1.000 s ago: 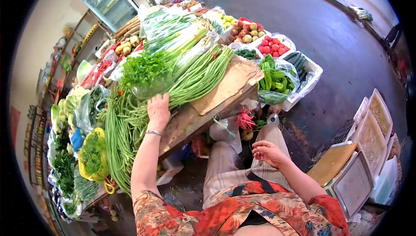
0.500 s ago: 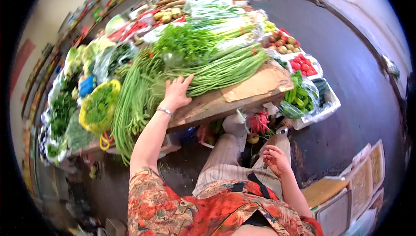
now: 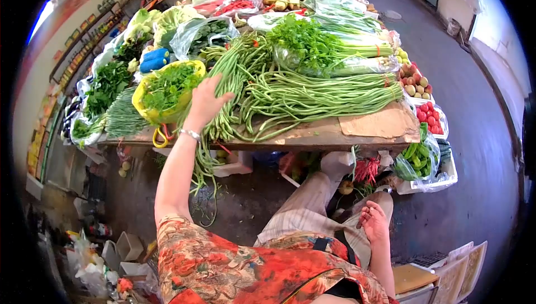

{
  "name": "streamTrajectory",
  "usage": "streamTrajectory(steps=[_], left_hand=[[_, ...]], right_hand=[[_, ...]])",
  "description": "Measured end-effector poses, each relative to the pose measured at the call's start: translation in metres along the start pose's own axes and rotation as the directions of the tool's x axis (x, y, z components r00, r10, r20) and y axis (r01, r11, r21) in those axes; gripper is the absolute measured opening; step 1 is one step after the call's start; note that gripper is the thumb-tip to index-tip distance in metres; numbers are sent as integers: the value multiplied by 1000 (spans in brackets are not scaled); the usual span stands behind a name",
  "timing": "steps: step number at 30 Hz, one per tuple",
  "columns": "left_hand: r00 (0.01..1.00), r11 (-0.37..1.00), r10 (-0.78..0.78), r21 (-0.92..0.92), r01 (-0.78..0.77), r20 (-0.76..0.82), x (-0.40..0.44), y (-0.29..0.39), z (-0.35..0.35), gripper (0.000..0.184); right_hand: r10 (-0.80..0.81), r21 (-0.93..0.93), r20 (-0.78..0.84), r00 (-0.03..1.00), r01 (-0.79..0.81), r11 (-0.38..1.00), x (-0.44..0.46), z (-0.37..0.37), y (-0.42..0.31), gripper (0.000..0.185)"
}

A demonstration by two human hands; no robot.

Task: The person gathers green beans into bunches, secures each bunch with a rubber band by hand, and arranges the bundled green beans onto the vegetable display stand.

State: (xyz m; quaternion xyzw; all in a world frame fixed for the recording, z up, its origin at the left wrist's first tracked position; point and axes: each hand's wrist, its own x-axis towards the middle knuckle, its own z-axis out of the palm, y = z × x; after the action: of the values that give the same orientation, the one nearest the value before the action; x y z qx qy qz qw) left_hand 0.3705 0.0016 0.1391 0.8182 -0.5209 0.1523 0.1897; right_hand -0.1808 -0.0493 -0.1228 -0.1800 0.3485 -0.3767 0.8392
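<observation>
My left hand (image 3: 207,103), a bracelet at its wrist, has its fingers apart at the near edge of a bundle of long green beans (image 3: 228,89). The yellow bag of leafy greens (image 3: 170,89) is just left of it. A second long-bean bundle (image 3: 329,94) lies across the wooden table (image 3: 301,139), with leafy celery (image 3: 307,44) behind it. Some beans hang over the front edge. Over my lap, my right hand (image 3: 374,221) rests with fingers loosely curled, palm partly up, touching no vegetable.
Blue rolls (image 3: 155,60) lie behind the yellow bag. White boxes of tomatoes (image 3: 429,117) and green peppers (image 3: 416,158) stand right of the table. A wooden board (image 3: 413,278) and trays are at lower right, stocked shelves (image 3: 84,36) at upper left.
The view has turned left. My left hand has moved from the crosswise beans to the left bean bundle beside the yellow bag. Beans there have shifted. My right hand stays over my lap.
</observation>
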Motion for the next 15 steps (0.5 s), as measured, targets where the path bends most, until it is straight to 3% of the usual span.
streamTrajectory(steps=[2,4,7,11,14,15], left_hand=[[999,1000,-11,7,11,-41,17,-28,4,68],[994,998,-46,45,51,-100,31,-44,20,71],[981,973,-194,126,193,-7,51,-46,43,88],[872,879,-461,218,424,162,74,-35,40,105],[882,894,-438,183,408,175,78,-45,41,67],[910,911,-406,122,395,89,74,-46,41,45]], right_hand=[[5,-9,-5,1000,-5,1000,5,-1,3,27],[7,-14,-5,1000,-7,1000,5,0,4,27],[3,-29,-31,1000,-4,1000,3,2,3,27],[-22,-23,-70,997,20,1000,-2,-6,3,27],[-42,-19,-92,995,40,999,-11,-3,1,27],[-56,-13,-91,994,55,998,-11,-1,1,27]])
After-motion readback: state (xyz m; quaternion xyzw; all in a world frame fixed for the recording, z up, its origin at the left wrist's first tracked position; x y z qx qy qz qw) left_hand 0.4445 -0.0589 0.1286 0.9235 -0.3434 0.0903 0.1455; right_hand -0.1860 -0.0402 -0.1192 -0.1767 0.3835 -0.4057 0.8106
